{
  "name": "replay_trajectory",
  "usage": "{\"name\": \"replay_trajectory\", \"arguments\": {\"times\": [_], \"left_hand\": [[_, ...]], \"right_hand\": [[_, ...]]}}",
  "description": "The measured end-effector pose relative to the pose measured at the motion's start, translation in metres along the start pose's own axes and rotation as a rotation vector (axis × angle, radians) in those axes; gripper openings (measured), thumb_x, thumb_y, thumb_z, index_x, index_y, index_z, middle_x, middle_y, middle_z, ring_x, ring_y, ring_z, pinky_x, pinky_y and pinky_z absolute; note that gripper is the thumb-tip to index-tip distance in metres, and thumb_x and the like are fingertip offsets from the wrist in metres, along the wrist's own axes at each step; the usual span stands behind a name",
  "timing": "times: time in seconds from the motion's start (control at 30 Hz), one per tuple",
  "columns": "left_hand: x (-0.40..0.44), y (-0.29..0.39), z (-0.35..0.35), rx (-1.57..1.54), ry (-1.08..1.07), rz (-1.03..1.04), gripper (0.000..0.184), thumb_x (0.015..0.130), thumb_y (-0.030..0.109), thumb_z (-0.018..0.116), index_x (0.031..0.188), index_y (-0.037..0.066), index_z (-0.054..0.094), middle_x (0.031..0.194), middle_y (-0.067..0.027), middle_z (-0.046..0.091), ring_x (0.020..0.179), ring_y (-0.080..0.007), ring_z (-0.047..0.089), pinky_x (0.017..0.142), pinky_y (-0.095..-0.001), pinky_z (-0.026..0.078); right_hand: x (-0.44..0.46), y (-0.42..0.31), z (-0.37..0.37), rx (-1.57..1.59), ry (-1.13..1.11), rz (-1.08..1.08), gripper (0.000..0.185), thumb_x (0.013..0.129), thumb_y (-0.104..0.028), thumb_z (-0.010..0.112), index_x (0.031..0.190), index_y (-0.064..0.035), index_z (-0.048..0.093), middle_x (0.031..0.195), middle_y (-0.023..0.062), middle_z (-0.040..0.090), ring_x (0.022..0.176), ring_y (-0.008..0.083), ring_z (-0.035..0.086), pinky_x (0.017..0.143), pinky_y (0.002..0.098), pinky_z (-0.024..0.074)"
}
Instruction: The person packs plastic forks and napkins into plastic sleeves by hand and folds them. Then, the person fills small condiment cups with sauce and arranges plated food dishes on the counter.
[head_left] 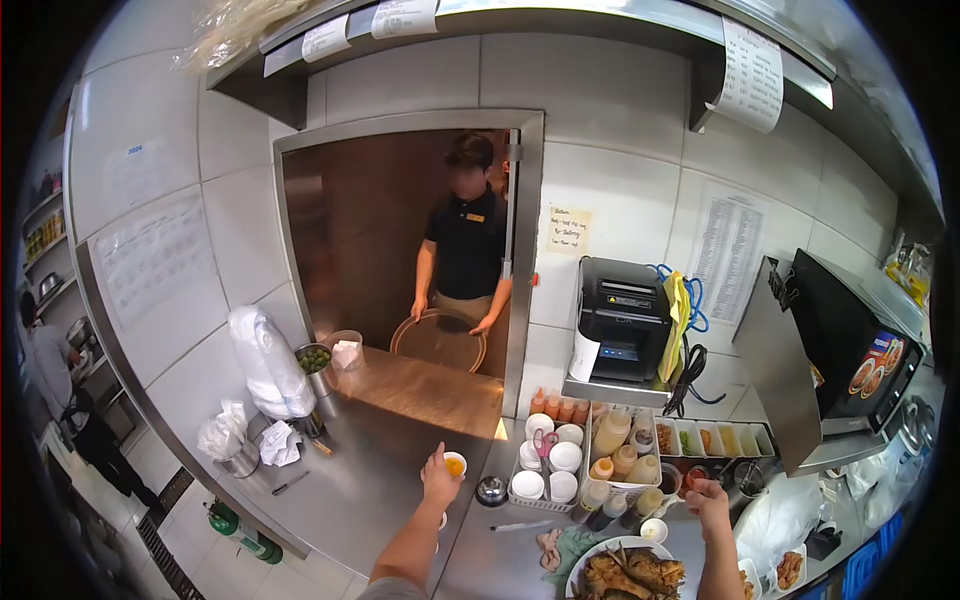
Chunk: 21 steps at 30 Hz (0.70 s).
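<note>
My left hand (437, 484) is closed around a small white sauce cup (457, 470) with orange-yellow sauce in it, over the steel counter. On the right, my right hand (708, 503) has its fingers curled together beside the sauce containers. Whatever it may hold is too small to make out. Between my arms lies a white plate (574, 582) with browned fried food (630, 575) on it. Another small white cup (653, 530) stands at the plate's far edge. A basket (540, 503) of stacked white cups (565, 457) holds pink-handled scissors (544, 442).
Behind the pass window a person (465, 245) holds a round brown tray (440, 340). Squeeze bottles (612, 432) and a rack of toppings (715, 438) line the back. A receipt printer (625, 320) sits above them. A metal lidded pot (491, 491) stands mid-counter.
</note>
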<state>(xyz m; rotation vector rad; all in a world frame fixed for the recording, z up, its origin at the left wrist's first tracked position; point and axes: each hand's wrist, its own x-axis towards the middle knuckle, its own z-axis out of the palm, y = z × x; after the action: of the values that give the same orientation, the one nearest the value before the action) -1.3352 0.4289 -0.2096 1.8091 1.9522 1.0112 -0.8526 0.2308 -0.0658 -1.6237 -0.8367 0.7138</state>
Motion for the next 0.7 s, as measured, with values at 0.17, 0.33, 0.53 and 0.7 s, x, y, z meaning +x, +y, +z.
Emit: {"name": "replay_trajectory", "arguments": {"times": [0.17,0.33,0.53,0.7], "left_hand": [[0.003,-0.013,0.021,0.141,-0.042,-0.069,0.100,0.066,0.020,0.080,0.145,0.012,0.019,0.128,-0.0157,0.046,0.123,-0.0326,0.043,0.109,-0.0570,0.020],[0.001,-0.022,0.028,0.191,-0.107,-0.118,0.102,0.067,0.023,0.080,0.146,0.013,0.016,0.129,-0.0150,0.045,0.124,-0.0326,0.043,0.110,-0.0593,0.015],[0.005,-0.024,0.033,0.134,-0.151,-0.175,0.106,0.066,0.026,0.081,0.147,0.013,0.014,0.137,-0.0160,0.040,0.131,-0.0335,0.036,0.111,-0.0591,0.012],[-0.013,0.020,0.009,0.154,-0.036,-0.137,0.103,0.070,0.033,0.077,0.147,0.008,0.013,0.148,-0.0176,0.023,0.140,-0.0351,0.017,0.111,-0.0591,0.008]], "right_hand": [[-0.014,-0.004,-0.012,0.031,0.003,0.032,0.027,0.078,-0.008,0.064,0.104,-0.0050,0.059,0.090,0.0026,0.062,0.075,0.0143,0.059,0.064,0.0287,0.0466],[-0.023,-0.008,-0.024,0.041,-0.002,0.021,0.027,0.079,-0.009,0.063,0.105,-0.0054,0.058,0.089,0.0032,0.062,0.071,0.0152,0.060,0.064,0.0305,0.0481],[-0.033,0.006,-0.047,0.074,0.004,0.073,0.025,0.082,-0.006,0.062,0.106,-0.0065,0.058,0.090,0.0026,0.062,0.072,0.0148,0.060,0.065,0.0287,0.0488],[-0.053,0.015,-0.068,-0.030,0.119,0.048,0.028,0.082,-0.007,0.061,0.109,-0.0070,0.058,0.094,0.0026,0.062,0.074,0.0144,0.061,0.064,0.0276,0.0480]]}}
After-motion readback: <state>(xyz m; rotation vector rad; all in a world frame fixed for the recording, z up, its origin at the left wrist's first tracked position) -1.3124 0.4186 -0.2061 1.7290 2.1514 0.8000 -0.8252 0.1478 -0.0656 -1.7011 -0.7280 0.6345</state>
